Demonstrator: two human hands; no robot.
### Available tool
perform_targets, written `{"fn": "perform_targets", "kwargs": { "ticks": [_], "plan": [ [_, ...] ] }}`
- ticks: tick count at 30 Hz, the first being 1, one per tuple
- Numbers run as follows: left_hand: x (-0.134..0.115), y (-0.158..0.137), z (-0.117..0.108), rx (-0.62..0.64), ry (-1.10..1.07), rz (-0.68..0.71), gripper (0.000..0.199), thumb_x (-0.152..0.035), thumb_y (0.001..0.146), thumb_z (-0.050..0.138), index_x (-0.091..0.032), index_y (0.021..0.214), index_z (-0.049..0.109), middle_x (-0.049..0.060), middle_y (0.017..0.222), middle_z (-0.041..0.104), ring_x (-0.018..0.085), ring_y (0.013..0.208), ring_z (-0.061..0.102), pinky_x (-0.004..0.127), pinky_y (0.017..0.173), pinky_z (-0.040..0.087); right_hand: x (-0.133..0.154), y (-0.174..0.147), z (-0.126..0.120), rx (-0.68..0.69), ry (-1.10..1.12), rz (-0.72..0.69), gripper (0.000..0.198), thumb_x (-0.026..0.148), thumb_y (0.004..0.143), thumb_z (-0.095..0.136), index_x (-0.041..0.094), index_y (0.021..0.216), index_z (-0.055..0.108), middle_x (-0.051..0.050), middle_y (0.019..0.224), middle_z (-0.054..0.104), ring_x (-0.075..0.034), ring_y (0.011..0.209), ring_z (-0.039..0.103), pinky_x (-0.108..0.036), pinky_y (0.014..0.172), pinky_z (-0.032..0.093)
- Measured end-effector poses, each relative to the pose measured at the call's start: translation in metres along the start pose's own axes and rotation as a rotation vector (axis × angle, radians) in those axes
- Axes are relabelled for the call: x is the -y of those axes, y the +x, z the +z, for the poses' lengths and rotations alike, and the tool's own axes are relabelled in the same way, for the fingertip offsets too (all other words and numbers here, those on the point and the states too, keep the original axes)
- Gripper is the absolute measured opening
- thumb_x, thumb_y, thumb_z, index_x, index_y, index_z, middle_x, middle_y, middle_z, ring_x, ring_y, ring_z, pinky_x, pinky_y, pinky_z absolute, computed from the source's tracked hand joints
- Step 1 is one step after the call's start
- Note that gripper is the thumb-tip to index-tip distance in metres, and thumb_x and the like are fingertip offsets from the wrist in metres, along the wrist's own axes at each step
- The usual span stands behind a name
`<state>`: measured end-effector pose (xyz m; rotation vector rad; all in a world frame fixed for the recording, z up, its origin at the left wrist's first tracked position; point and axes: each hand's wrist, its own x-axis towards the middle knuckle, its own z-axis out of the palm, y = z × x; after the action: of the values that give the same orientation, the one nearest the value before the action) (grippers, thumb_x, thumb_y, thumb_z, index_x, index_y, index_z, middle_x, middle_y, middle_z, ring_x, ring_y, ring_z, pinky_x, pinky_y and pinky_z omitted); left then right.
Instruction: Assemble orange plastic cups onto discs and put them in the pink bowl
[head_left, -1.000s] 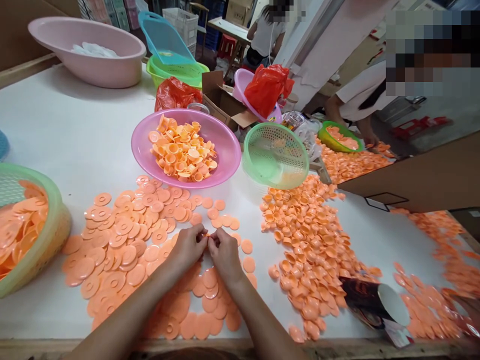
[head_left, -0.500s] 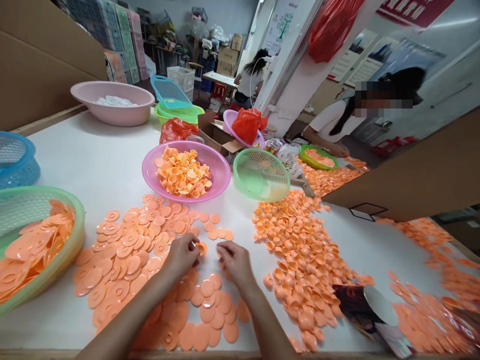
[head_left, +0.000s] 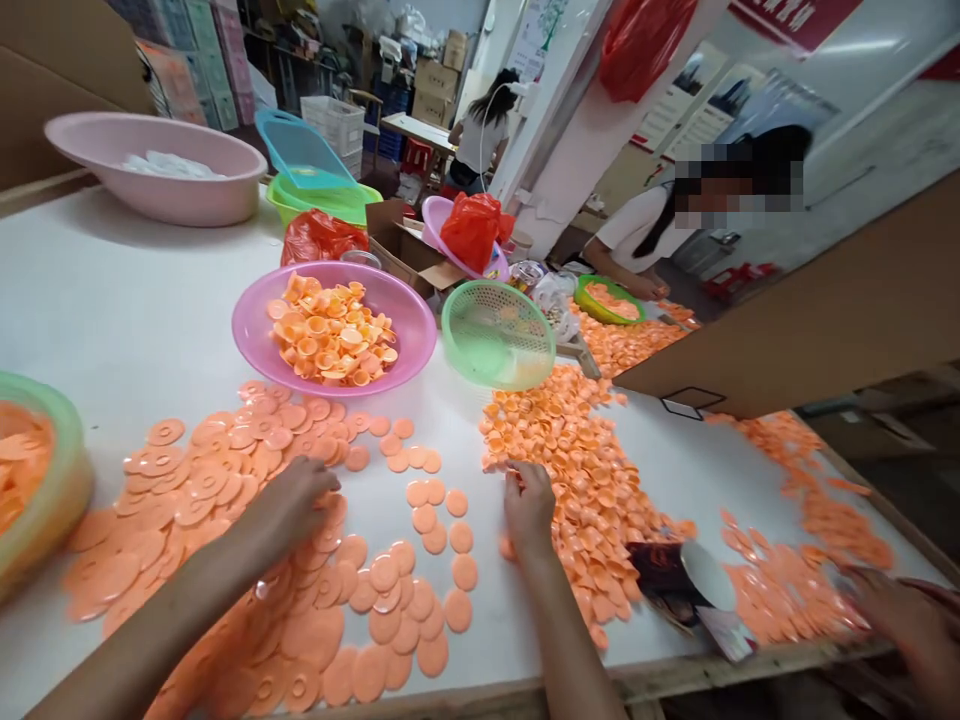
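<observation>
My left hand (head_left: 306, 500) is over the wide pile of flat orange plastic discs (head_left: 202, 485), its fingers curled down at the pile's right edge. Whatever is between those fingertips is hidden. My right hand (head_left: 529, 505) is at the left edge of a heap of small orange plastic cups (head_left: 592, 500). Its thumb and fingers are bent together against the cups; I cannot make out exactly what they pinch. Smaller plain orange discs (head_left: 424, 518) lie loose between my hands. Behind them, a pink-purple basin (head_left: 247, 350) holds orange cup-shaped pieces (head_left: 334, 330).
A green basket (head_left: 71, 480) of discs stands at left, a green colander (head_left: 499, 335) beyond my right hand. A dark printed packet (head_left: 675, 580) lies by the cups. At far right is another person's hand (head_left: 900, 610); a cardboard panel (head_left: 810, 320) divides off a seated co-worker (head_left: 637, 230).
My hands have moved apart: the left to the disc pile, the right to the cup heap. The small orange cup by my left fingertips is out of sight. The view has shifted right.
</observation>
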<state>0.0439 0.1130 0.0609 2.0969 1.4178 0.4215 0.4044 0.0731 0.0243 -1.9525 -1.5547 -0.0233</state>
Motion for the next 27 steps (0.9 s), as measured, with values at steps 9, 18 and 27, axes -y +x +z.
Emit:
{"fn": "perform_targets", "kwargs": {
  "ticks": [9,18,27],
  "plan": [
    [-0.017,0.004,0.056,-0.073,0.044,0.105,0.02,-0.022,0.086,0.051,-0.02,0.094,0.069,0.007,0.093,0.06,0.021,0.087,0.053,0.034,0.077,0.04,-0.021,0.001,-0.006,0.109,-0.166,0.174,0.03,0.025,0.072,0.053,0.015,0.094,0.07,-0.011,0.088,0.057,-0.025,0.082,0.053,-0.039,0.08,0.044],
    [-0.012,-0.012,0.056,-0.116,0.047,0.014,0.012,-0.025,0.084,0.058,-0.022,0.086,0.069,0.005,0.092,0.061,0.022,0.092,0.052,0.035,0.076,0.032,0.072,-0.009,0.005,0.531,0.654,0.399,0.03,0.03,0.059,0.072,0.019,0.087,0.072,-0.004,0.079,0.066,-0.017,0.064,0.057,-0.029,0.059,0.05],
    [-0.017,-0.006,0.071,-0.144,0.046,0.023,0.007,-0.024,0.079,0.067,-0.024,0.084,0.072,0.004,0.09,0.061,0.021,0.091,0.05,0.036,0.074,0.026,0.135,-0.034,0.055,0.58,0.429,0.191,0.018,0.011,0.064,0.051,0.019,0.07,0.064,-0.001,0.063,0.064,-0.015,0.06,0.059,-0.023,0.055,0.045]
  ]
}}
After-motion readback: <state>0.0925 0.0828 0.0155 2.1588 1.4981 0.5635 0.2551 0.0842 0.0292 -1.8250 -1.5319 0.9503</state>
